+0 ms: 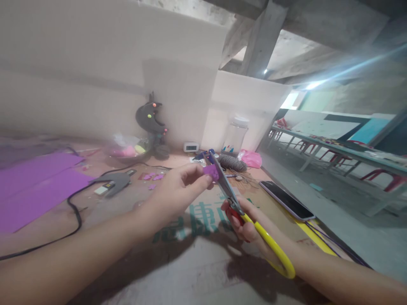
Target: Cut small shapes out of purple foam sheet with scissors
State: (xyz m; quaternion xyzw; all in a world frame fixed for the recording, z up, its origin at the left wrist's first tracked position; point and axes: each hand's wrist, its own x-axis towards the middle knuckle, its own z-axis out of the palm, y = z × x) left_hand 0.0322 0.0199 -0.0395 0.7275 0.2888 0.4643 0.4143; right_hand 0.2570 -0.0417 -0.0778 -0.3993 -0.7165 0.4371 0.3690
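Note:
Between the thumb and fingers of my left hand (186, 186) is a small piece of purple paper (211, 172), held up above the cardboard-covered table. My right hand (244, 222) grips a pair of scissors (229, 190) with yellow and red handles. Their blades point up and away, parted slightly near the tips, beside the right edge of the purple piece. Whether the blades touch the paper I cannot tell. Several small purple cut-outs (152, 178) lie on the table beyond my left wrist.
Large purple sheets (41, 182) lie at the left, near a black cord (76, 212) and a grey caliper-like tool (117, 183). Behind stand a bowl (127, 150), a dark crescent ornament (151, 118), a small digital clock (191, 147), a clear jar (235, 135) and grey yarn (233, 162). A phone (286, 199) rests at right.

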